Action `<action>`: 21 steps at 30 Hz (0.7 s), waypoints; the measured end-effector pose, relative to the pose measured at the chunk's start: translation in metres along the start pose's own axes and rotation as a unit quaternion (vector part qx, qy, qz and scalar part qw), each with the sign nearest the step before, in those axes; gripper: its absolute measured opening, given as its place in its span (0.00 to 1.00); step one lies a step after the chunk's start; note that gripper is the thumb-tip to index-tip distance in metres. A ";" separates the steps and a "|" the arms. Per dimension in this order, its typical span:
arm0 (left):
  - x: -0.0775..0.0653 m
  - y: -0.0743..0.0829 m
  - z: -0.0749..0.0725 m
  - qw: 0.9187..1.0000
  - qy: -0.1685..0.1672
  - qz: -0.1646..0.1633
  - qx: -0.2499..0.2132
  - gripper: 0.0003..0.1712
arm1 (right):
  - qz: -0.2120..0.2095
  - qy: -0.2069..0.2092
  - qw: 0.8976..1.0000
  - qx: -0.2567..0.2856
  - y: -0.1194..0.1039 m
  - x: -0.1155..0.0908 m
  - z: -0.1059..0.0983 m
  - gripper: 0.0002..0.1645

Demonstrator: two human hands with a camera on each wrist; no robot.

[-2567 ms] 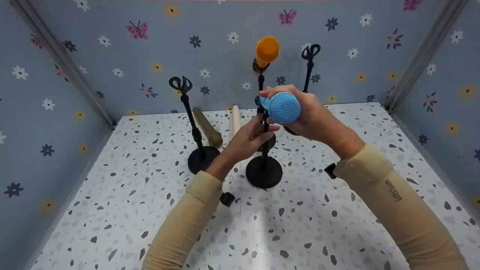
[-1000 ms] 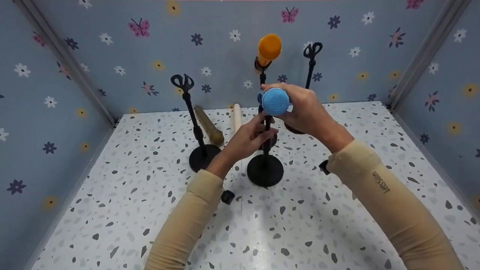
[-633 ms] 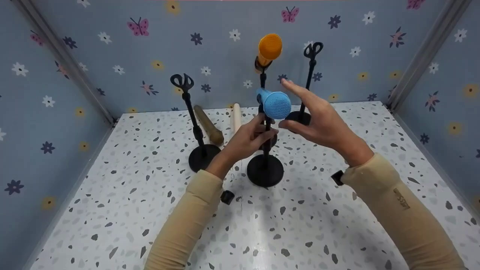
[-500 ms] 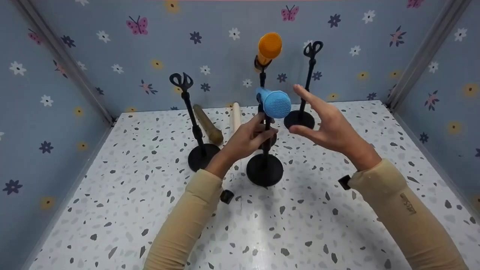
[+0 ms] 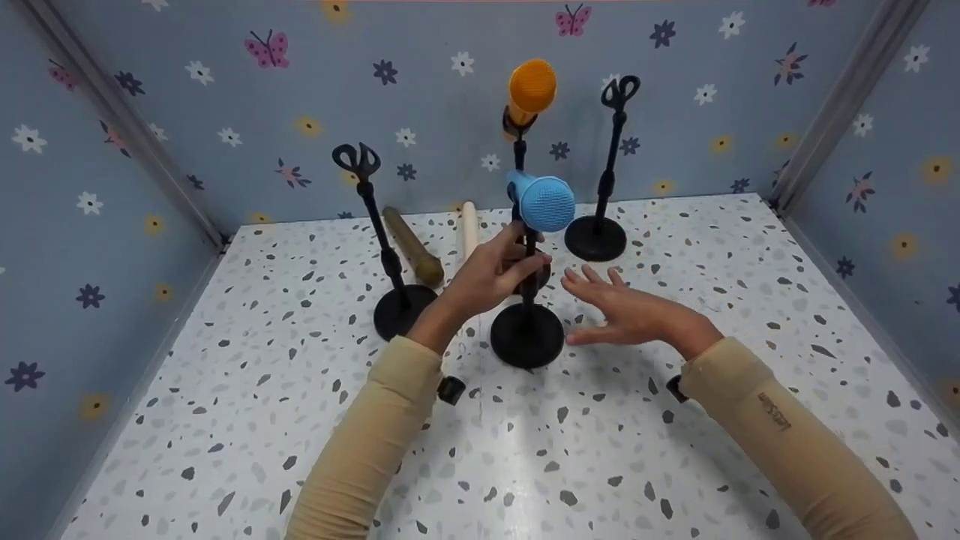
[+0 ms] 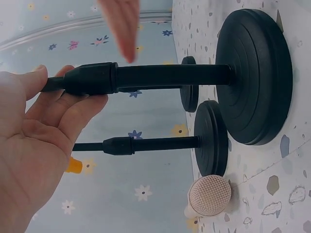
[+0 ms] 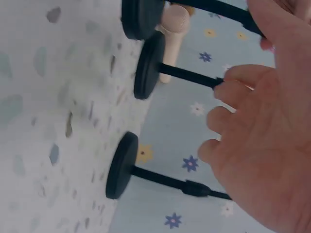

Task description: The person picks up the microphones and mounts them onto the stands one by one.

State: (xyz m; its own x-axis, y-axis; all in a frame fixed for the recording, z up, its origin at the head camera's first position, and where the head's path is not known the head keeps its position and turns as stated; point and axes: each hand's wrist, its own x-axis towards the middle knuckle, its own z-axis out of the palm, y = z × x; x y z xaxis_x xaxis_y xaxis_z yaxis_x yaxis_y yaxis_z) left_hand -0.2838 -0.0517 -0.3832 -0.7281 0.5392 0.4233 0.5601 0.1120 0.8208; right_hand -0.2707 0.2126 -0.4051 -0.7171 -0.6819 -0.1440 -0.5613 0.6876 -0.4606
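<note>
Speckled white tabletop (image 5: 262, 390), yep, your right hand (image 5: 631, 311) has let go: blue mesh-headed microphone (image 5: 547, 204) sits clipped above your left hand (image 5: 486, 279), still gripping that round-based black stand (image 5: 527, 339).

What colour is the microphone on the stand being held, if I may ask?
The microphone is light blue; best view: head.

Dark lettering (image 5: 775, 412) that appears to read "LetsSlim" runs slantwise along the beige sleeve (image 5: 795, 457), lower right of the head view.
</note>
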 end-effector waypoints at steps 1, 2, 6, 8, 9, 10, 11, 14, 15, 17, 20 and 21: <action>0.000 0.000 0.000 1.000 0.001 -0.003 0.003 0.17 | 0.007 -0.018 1.000 -0.001 -0.001 0.004 0.004 0.59; 0.000 0.000 0.001 1.000 0.004 -0.003 0.005 0.17 | 0.013 -0.035 0.999 -0.001 -0.002 0.007 0.008 0.58; -0.002 0.004 0.004 1.000 0.016 -0.007 0.005 0.16 | 0.039 -0.079 0.996 -0.009 -0.010 0.020 0.021 0.58; -0.002 0.010 0.003 1.000 0.019 -0.007 0.003 0.16 | 0.052 -0.092 0.994 -0.018 -0.014 0.027 0.023 0.58; -0.003 0.015 0.003 1.000 0.018 -0.009 0.004 0.15 | 0.058 -0.098 0.993 -0.023 -0.016 0.030 0.025 0.58; -0.004 0.019 0.002 1.000 0.016 -0.011 0.006 0.15 | 0.063 -0.105 0.992 -0.028 -0.017 0.033 0.026 0.57; -0.006 0.023 0.002 1.000 0.015 -0.011 0.006 0.14 | 0.069 -0.110 0.991 -0.032 -0.018 0.035 0.028 0.57; -0.008 0.032 0.002 1.000 0.012 -0.010 0.007 0.13 | 0.071 -0.122 0.989 -0.050 -0.020 0.042 0.033 0.56; -0.008 0.034 0.002 1.000 0.012 -0.008 0.008 0.13 | 0.069 -0.123 0.988 -0.055 -0.020 0.043 0.034 0.55; -0.008 0.034 0.002 1.000 0.013 -0.003 0.007 0.13 | 0.065 -0.123 0.988 -0.064 -0.020 0.047 0.035 0.53; -0.006 0.034 0.001 1.000 0.016 0.003 0.008 0.13 | 0.057 -0.114 0.989 -0.073 -0.020 0.052 0.035 0.51; -0.006 0.034 0.001 1.000 0.018 0.004 0.008 0.12 | 0.053 -0.109 0.990 -0.074 -0.020 0.053 0.034 0.50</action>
State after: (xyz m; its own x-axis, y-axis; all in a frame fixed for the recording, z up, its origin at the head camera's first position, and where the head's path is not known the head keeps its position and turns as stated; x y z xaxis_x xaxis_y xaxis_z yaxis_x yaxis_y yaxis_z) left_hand -0.2600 -0.0501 -0.3582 -0.7369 0.5096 0.4442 0.5723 0.1204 0.8112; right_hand -0.2835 0.1537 -0.4334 -0.6774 -0.6310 -0.3781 -0.5543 0.7757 -0.3017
